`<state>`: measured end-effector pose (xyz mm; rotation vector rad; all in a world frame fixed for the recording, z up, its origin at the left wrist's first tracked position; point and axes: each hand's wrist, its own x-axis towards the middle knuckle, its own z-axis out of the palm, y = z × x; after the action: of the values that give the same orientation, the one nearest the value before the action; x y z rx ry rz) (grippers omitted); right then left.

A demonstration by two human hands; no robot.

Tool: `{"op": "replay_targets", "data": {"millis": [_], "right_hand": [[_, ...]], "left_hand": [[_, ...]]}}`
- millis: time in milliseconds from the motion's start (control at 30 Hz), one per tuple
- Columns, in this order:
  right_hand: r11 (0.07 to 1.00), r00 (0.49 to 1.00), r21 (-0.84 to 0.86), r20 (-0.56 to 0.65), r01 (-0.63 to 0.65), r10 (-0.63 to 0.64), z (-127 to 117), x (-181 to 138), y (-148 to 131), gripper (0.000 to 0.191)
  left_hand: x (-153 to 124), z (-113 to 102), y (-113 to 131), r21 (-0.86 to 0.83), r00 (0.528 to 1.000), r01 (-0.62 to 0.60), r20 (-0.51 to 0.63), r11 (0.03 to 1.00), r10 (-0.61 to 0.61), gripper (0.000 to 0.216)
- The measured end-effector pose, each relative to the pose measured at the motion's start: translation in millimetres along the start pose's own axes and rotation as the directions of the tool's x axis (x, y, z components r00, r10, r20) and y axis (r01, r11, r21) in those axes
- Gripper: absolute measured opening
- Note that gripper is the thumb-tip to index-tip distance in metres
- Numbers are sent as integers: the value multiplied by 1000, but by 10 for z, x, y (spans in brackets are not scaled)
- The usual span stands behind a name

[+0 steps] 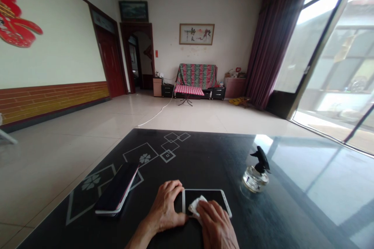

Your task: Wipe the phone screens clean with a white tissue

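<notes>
A white-framed phone [214,197] lies flat, screen up, on the black glass table [204,155] near its front edge. My left hand [166,206] rests on the table at the phone's left end, fingers curled against its edge. My right hand [217,225] presses a small white crumpled cloth [196,204] onto the dark screen, fingers closed over it.
A second, dark phone [117,190] lies on the table to the left. A small glass bottle with a black top [257,173] stands to the right. Beyond the table are a tiled floor, a covered sofa at the far wall and large windows on the right.
</notes>
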<state>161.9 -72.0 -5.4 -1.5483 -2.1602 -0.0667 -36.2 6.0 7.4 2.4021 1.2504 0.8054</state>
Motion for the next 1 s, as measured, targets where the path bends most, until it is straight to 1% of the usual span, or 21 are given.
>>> {"op": "replay_targets", "data": {"millis": [67,233,333,433,567,667,767,900,1000], "right_hand": [[1000,1000,0,7,12,-12,17,-7,7,43],[998,998,5,-12,55,-55,40,30,18,39],[998,998,17,-24,57,-57,4,77,20,38],[1000,999,26,-43,11,-10,-67,143,42,35],[996,994,4,-58,-94,94,-155,216,152,33],[989,987,-31,-69,-148,145,-175,210,265,32],[980,977,-61,-110,-189,181,-157,160,326,33],[970,963,-69,-153,-232,219,-126,130,250,34],[975,967,-23,-133,-221,216,-113,163,105,35]], "left_hand": [[-6,5,-9,6,1000,-9,3,1000,9,57],[-25,27,-42,45,1000,-20,16,999,19,68],[-30,36,-59,53,999,-27,43,998,24,65],[-29,49,-82,52,998,-16,55,999,14,67],[-24,61,-113,63,998,-10,63,998,6,71],[-21,42,-103,67,997,-7,80,998,1,70],[-18,-3,-62,67,995,-1,95,998,-6,70],[-7,-55,-14,75,994,4,105,997,-12,69],[-2,-55,-13,80,994,0,105,997,-9,68]]}}
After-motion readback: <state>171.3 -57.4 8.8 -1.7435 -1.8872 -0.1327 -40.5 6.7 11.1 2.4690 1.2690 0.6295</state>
